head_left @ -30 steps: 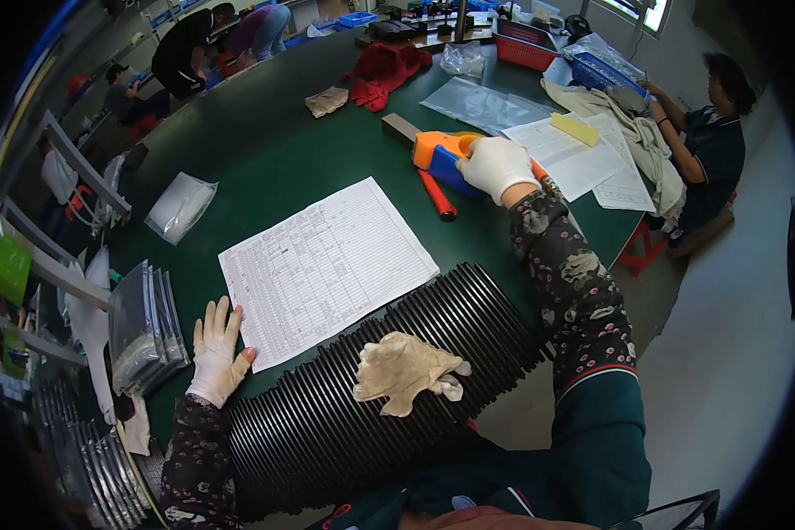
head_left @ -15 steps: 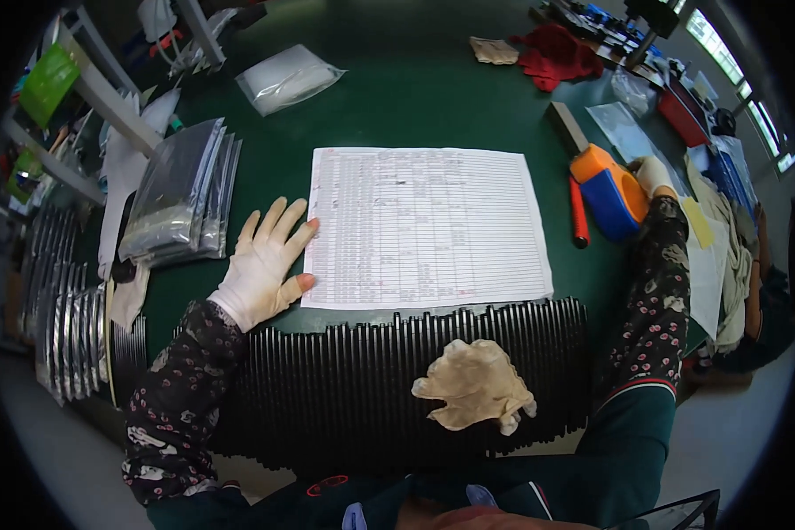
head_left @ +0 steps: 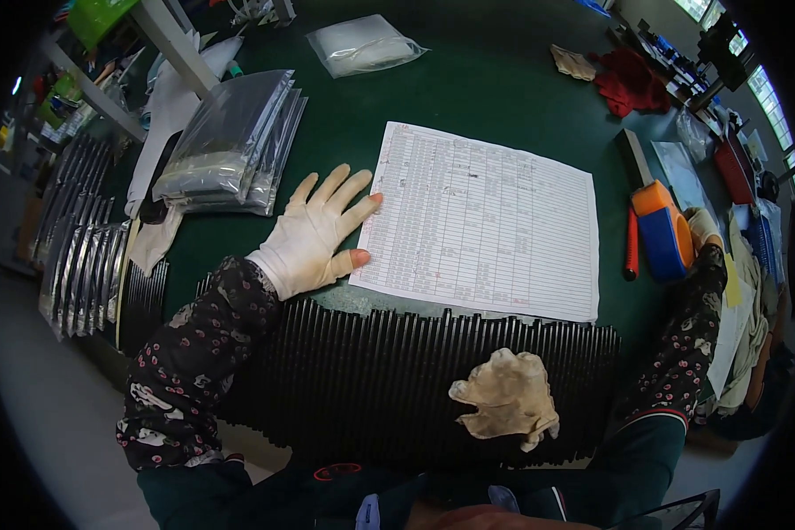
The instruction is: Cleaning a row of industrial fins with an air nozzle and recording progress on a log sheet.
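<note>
My left hand (head_left: 314,234), in a white glove with bare thumb and index fingertips, lies flat with fingers spread at the left edge of a printed table sheet (head_left: 486,221). My right hand (head_left: 703,228), also gloved, is at the far side of an orange and blue tape-dispenser-like tool (head_left: 665,231); its fingers are mostly hidden, so their grip does not show. A red-handled tool (head_left: 632,243) lies beside that tool. Below the sheet stretches a row of thin black strips (head_left: 371,380), with a crumpled beige glove (head_left: 506,397) on top.
Stacked clear plastic bags (head_left: 230,141) stand left of the sheet, near a grey post (head_left: 175,44). Wrapped dark strips (head_left: 84,274) fill the left edge. Another clear bag (head_left: 362,44), a red cloth (head_left: 630,81) and a red bin (head_left: 734,168) lie farther back on the green table (head_left: 495,97).
The whole view has shifted and tilted, so the table's things appear farther right. Both hands keep their places beside the sheet and the orange and blue tool.
</note>
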{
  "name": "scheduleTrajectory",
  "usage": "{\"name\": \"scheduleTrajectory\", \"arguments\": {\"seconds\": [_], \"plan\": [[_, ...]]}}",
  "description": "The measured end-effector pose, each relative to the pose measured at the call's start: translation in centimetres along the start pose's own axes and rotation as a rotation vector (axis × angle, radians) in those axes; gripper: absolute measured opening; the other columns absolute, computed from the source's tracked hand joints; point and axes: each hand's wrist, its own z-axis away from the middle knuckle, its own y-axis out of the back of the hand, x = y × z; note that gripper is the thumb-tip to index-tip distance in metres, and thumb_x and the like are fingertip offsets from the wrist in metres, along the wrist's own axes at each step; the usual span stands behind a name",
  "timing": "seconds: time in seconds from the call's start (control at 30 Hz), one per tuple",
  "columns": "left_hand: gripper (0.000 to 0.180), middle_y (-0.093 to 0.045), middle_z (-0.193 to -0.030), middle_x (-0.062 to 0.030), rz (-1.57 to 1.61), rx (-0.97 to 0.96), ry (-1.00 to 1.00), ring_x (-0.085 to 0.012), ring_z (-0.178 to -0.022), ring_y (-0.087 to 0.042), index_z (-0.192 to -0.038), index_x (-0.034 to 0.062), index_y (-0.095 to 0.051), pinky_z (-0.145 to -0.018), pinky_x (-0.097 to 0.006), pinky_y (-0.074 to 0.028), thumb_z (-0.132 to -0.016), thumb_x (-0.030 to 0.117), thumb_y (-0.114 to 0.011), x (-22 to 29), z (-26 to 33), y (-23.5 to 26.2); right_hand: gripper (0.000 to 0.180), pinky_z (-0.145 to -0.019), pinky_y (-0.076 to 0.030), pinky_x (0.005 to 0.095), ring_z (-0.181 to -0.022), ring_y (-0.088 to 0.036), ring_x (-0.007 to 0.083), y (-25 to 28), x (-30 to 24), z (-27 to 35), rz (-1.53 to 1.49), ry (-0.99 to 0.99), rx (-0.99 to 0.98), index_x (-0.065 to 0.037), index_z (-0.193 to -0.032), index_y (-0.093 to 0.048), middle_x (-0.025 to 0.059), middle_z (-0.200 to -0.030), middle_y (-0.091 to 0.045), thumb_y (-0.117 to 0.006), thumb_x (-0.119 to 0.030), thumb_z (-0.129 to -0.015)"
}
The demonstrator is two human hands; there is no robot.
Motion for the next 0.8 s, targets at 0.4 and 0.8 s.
{"name": "scheduleTrajectory", "arguments": {"seconds": [0.4, 0.8], "plan": [[0.064, -0.023, -0.142, -0.0171, 0.018, -0.020, 0.025, -0.0363, -0.133, -0.020, -0.137, 0.0122, -0.030, -0.107, -0.052, -0.014, -0.087, 0.051, -0.040, 0.1, 0.1, 0.2, 0.012, -0.062, -0.043, 0.0285, -0.064, -0.054, 0.0157, 1.7, -1.5, 1.1, -0.037, 0.107, 0.413, -0.003, -0.091, -0.058, 0.0063, -0.076, -0.062, -0.058, -0.013, -0.084], [0.061, -0.028, -0.140, -0.0140, 0.083, 0.047, 0.047, -0.0329, -0.133, -0.022, -0.134, 0.0121, -0.036, -0.108, -0.050, -0.016, -0.085, 0.047, -0.047, -0.1, 0.1, -0.3, 0.028, -0.044, -0.029, 0.0147, -0.051, -0.040, 0.0011, -4.0, -19.5, 24.0, -0.664, 0.321, 0.249, -0.004, -0.114, -0.058, -0.0026, -0.074, -0.057, -0.048, -0.009, -0.088]]}}
